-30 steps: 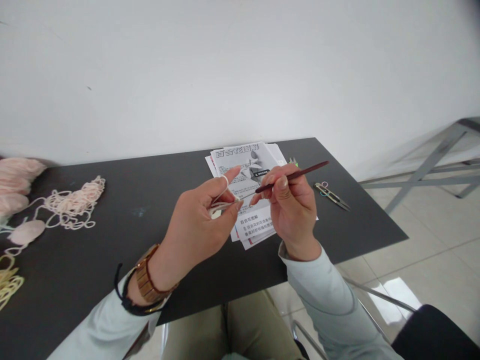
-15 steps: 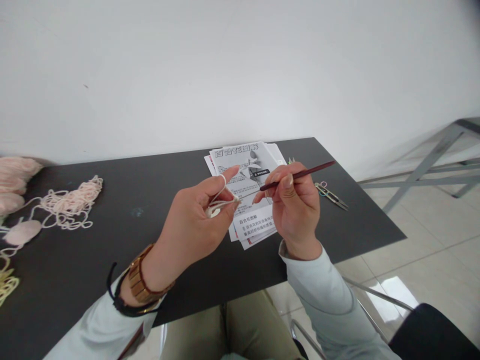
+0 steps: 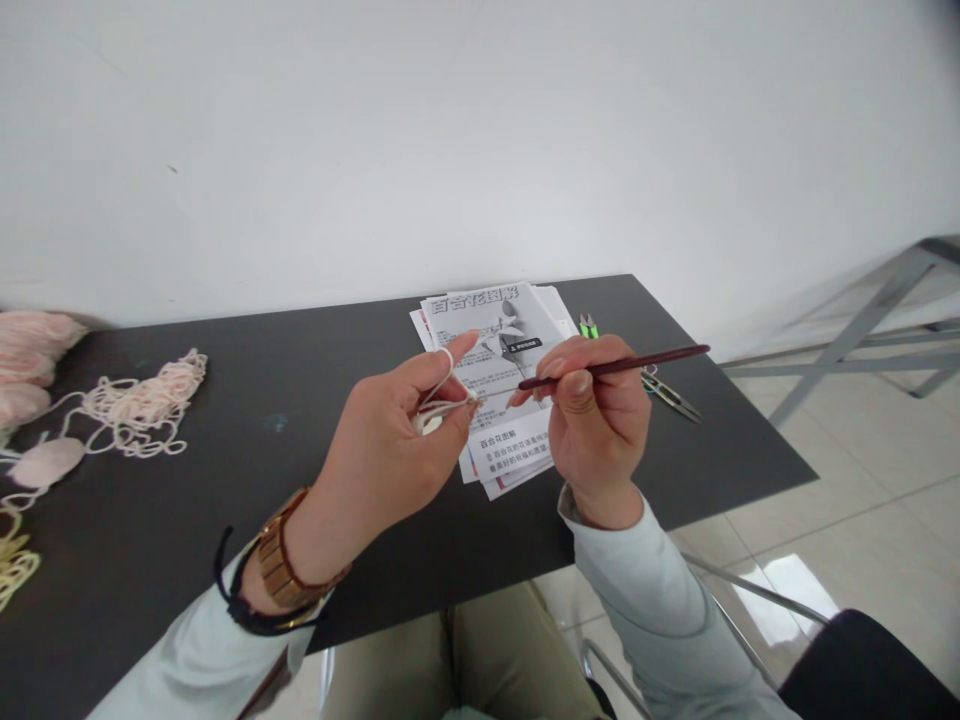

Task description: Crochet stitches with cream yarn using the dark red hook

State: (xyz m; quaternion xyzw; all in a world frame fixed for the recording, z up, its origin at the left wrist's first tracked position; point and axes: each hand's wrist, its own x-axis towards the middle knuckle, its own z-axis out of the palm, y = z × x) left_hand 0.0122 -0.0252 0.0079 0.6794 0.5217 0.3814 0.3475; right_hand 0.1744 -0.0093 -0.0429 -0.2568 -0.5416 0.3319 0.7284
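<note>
Pale yarn (image 3: 442,406) is pinched between the thumb and fingers of my left hand (image 3: 401,425), with one strand looped around the raised index finger. My right hand (image 3: 598,415) grips a dark red crochet hook (image 3: 651,358) like a pencil, its handle end pointing out to the right. The hook's thin metal shaft reaches left to the yarn at my left fingertips, where its tip meets the work; the exact stitch is too small to make out. Both hands are above a stack of printed sheets (image 3: 517,455) showing a flower picture.
Pink yarn skeins (image 3: 30,360), a loose pale pink tangle (image 3: 150,400) and some yellow yarn (image 3: 13,565) lie on the dark table (image 3: 247,470) at left. Scissors (image 3: 675,398) and green-handled snips (image 3: 588,327) lie at right. A black chair (image 3: 862,670) stands at lower right.
My right hand has shifted slightly right and down, and the crochet hook's handle end has dipped and swung outward. The green snips show more. My left hand stays in place with the yarn.
</note>
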